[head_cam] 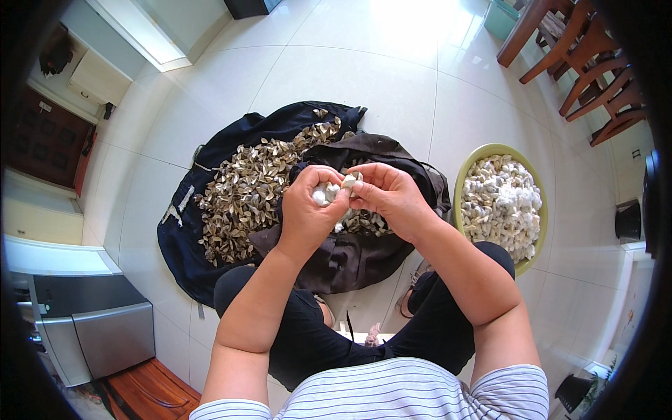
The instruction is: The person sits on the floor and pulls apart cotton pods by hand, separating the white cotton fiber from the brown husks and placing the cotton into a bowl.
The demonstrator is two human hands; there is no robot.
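Note:
My left hand (314, 210) is curled round several white fluffy tufts (325, 193), which look like cotton. My right hand (391, 197) meets it at the fingertips, and a pale piece with a brown husk (350, 181) is pinched between both hands. Beneath them lies a dark brown cloth bag (341, 262), its opening showing husked pieces and white tufts. A heap of split brown husks (247, 189) covers a dark blue cloth (181, 257) to the left. At the right stands an oval green basin (543, 220), filled with whitish pieces and fluff (504, 199).
Wooden chairs (588, 63) and a light green bucket (501, 20) stand at the upper right. A silver-grey refrigerator (113, 336) is at the lower left. My knees flank the brown bag, and the green basin is close by my right knee. Pale tiles (362, 73) cover the floor.

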